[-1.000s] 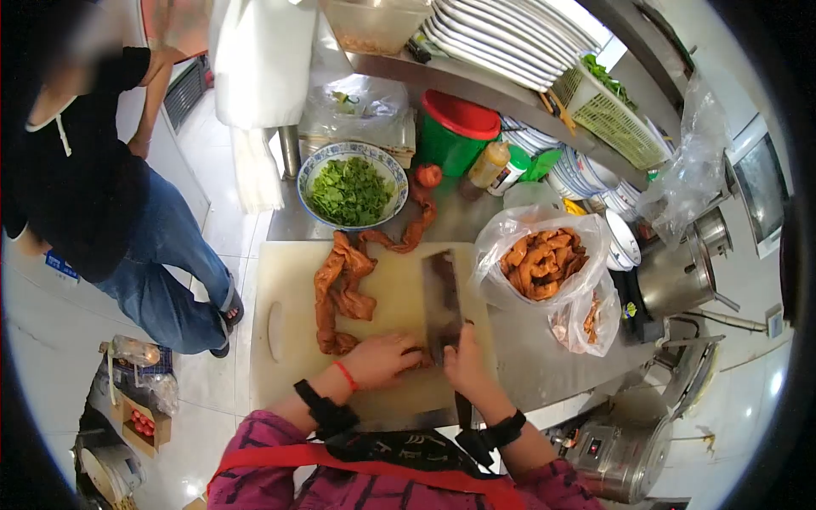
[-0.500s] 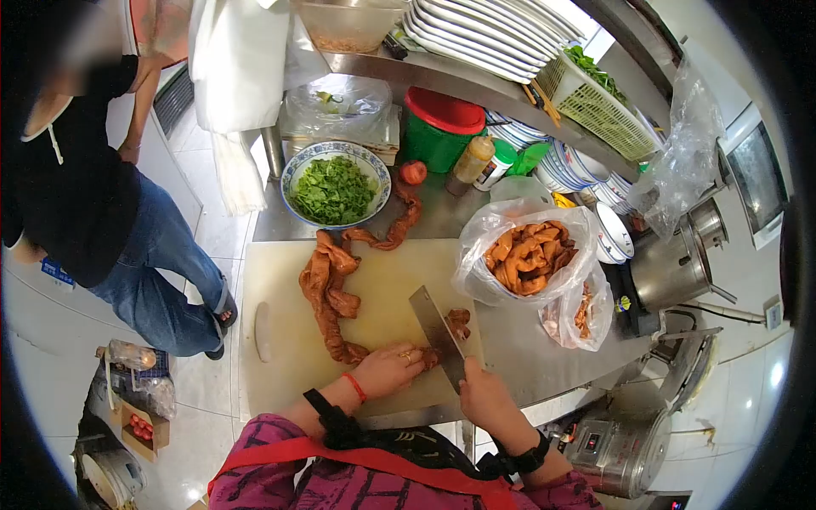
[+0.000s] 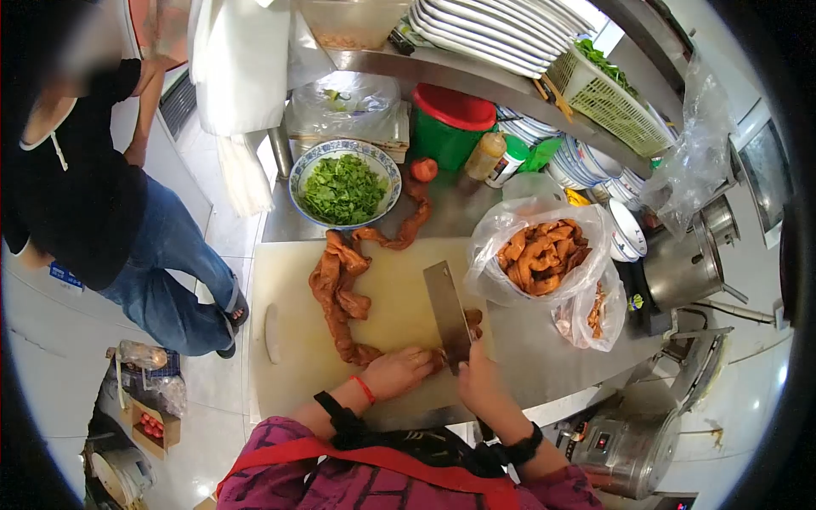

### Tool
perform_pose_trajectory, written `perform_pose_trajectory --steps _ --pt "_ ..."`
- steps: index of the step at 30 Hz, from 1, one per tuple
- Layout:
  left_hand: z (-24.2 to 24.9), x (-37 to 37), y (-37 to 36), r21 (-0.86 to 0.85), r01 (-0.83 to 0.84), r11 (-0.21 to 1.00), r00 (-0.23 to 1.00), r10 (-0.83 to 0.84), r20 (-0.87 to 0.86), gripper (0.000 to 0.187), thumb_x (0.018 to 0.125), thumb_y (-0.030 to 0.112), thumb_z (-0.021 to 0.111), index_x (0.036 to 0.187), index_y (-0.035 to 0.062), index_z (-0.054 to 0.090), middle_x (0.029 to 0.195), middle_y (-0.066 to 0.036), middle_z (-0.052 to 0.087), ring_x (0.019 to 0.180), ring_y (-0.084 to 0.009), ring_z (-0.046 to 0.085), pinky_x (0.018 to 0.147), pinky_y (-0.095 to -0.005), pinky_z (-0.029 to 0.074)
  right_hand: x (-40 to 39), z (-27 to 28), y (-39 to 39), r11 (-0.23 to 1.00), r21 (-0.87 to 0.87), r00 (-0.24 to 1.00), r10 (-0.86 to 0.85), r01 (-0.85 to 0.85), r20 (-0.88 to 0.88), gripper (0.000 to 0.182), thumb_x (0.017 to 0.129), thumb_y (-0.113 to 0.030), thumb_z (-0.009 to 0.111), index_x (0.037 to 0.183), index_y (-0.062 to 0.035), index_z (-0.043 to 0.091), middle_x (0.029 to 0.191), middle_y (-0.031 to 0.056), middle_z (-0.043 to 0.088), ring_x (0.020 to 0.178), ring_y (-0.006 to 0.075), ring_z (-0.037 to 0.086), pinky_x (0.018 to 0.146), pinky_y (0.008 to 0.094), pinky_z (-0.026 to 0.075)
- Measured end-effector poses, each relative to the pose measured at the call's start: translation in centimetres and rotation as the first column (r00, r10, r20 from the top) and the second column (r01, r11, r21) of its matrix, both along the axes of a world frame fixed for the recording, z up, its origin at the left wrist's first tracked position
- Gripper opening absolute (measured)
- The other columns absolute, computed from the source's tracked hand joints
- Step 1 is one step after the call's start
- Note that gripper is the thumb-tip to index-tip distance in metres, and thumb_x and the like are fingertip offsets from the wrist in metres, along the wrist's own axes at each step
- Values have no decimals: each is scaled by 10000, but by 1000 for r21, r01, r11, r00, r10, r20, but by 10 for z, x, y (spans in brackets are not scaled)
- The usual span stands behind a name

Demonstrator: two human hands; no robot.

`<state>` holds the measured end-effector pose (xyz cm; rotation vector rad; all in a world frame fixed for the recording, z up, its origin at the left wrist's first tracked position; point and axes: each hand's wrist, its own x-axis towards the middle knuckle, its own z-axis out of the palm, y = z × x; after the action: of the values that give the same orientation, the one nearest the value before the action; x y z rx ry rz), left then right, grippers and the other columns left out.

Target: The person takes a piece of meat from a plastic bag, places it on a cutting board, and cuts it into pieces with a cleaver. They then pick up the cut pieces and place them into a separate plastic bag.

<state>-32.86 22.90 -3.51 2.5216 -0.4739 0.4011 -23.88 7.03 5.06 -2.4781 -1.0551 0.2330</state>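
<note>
My right hand (image 3: pixel 483 384) grips a cleaver (image 3: pixel 447 308), its blade standing on the pale cutting board (image 3: pixel 285 382). Just left of the blade, my left hand (image 3: pixel 398 374) presses down on the near end of a long brown strip that looks like braised intestine (image 3: pixel 334 297). Its folds run up the board, and a length reaches past the bowl of chopped greens (image 3: pixel 347 189). A cut brown piece (image 3: pixel 474 321) lies right of the blade, partly hidden by it. More brown pieces (image 3: pixel 544 255) fill a plastic-lined bowl to the right.
A smaller plastic bag (image 3: pixel 595 319) holds scraps at the right. Behind stand a green bucket with red lid (image 3: pixel 455 106), a sauce bottle (image 3: pixel 486 155) and stacked bowls (image 3: pixel 586 161). A person (image 3: pixel 93 187) stands at left. A metal pot (image 3: pixel 684 268) sits far right.
The cleaver has moved a little forward, its blade turned more upright, and my right hand has gone with it. My left hand stays on the strip. The whole view has shifted slightly.
</note>
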Motion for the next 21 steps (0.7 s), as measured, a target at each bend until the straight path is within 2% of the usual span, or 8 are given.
perform_pose_trajectory --steps 1,3,10,13,15,17,19,21 --pt "9 -2 -1 1 -32 999 997 32 -76 273 714 127 535 973 46 564 1013 -67 523 1012 -234 495 840 -333 459 -7 10 -4 1000 -2 1000 -8 8 -12 231 801 -70 485 974 10 354 687 285 558 660 472 551 581 547 417" --pt "12 -1 -2 2 -59 998 988 59 -144 262 711 127 537 958 44 567 1007 -66 526 1006 -230 496 837 -329 460 -15 33 -9 964 -258 982 9 -58 -187 250 795 -61 512 974 6 350 705 287 555 695 482 544 615 542 423" --pt "-6 1 -2 -31 -23 999 998 21 -66 306 716 160 587 987 25 546 1009 -101 519 1003 -274 499 818 -343 472 -18 15 3 919 -383 965 -13 -91 -260 252 790 -69 518 961 7 348 696 291 556 689 490 541 619 550 417" --pt "-6 1 -5 -39 -36 999 996 33 -87 258 716 152 569 938 19 561 982 -93 535 969 -261 518 812 -337 471 -7 -4 24 957 -291 965 -68 -9 -255 196 791 -16 437 967 10 353 724 291 570 717 480 559 634 541 436" --pt "-1 0 -1 -13 -26 1000 998 25 -62 221 711 141 551 894 18 573 958 -85 548 946 -246 528 810 -330 468 4 -12 26 997 75 999 14 -11 -36 179 815 -28 426 968 18 345 712 295 560 691 492 543 642 545 427" --pt "5 -6 2 -44 -108 993 977 114 178 202 718 152 554 875 25 574 944 -81 548 932 -249 534 793 -340 474 6 -5 18 983 179 997 31 -42 68 180 823 -41 426 972 17 343 706 297 555 680 494 537 634 547 421" --pt "11 -17 11 -41 -92 995 989 96 114 201 720 156 557 876 32 577 940 -75 545 926 -246 537 789 -342 475 -4 7 4 965 260 992 14 -46 123 181 832 -53 426 976 16 342 701 298 550 670 495 531 626 550 415" --pt "10 -22 15 -41 -66 997 997 68 48 199 722 161 559 877 38 580 937 -70 543 920 -242 539 785 -344 477 -17 33 -7 995 -91 988 34 -48 -148 195 819 -46 440 977 11 341 705 296 555 678 493 538 622 551 417"
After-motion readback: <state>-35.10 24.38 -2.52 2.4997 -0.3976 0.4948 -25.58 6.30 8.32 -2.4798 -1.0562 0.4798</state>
